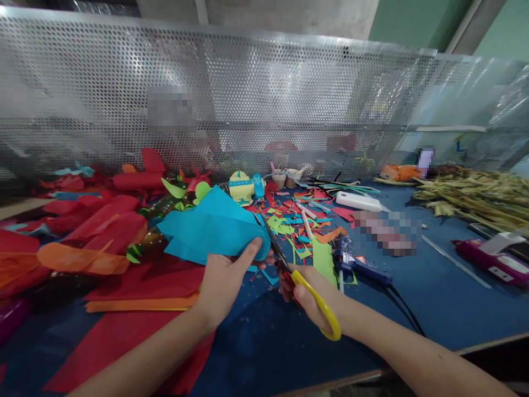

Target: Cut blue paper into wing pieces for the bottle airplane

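My left hand (225, 281) pinches the lower right edge of a folded turquoise foam sheet (209, 226), held just above the blue table (438, 292). My right hand (308, 298) grips yellow-handled scissors (318, 303). Their dark blades (275, 248) point up and away and meet the sheet's right edge beside my left thumb. Both hands are closed around what they hold.
Red and orange foam sheets (124, 286) cover the left of the table. Coloured offcuts (297, 220) lie beyond the scissors, with a blue glue gun (355, 262) and its black cord to the right. A perforated metal screen (248, 99) closes the back. Dried leaves (475, 193) sit far right.
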Demonstrator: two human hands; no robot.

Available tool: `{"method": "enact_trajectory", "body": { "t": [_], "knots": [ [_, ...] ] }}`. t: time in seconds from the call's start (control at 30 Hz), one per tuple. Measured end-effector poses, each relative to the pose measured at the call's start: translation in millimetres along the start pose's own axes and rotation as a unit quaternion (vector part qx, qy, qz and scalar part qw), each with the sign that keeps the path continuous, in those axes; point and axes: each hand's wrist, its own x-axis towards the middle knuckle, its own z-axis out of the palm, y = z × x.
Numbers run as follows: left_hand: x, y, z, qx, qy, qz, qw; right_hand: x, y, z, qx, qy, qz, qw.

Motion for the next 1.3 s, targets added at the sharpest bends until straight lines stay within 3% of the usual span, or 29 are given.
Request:
{"method": "enact_trajectory", "body": {
  "t": [0.17, 0.53, 1.3],
  "knots": [
    [1.7, 4.3, -1.1, 0.017, -0.01, 0.019, 1.0, -0.9, 0.6, -1.7, 0.018, -0.012, 0.035, 0.999],
    [3.5, 4.0, -2.7, 0.013, -0.024, 0.034, 0.999, -2.8, 9.5, 2.6, 0.029, 0.001, 0.053, 0.998],
    [14.3, 1.0, -11.4, 0.008, -0.067, 0.043, 0.997, -3.1, 3.6, 0.3, 0.018, 0.0, 0.081, 0.997]
  ]
}}
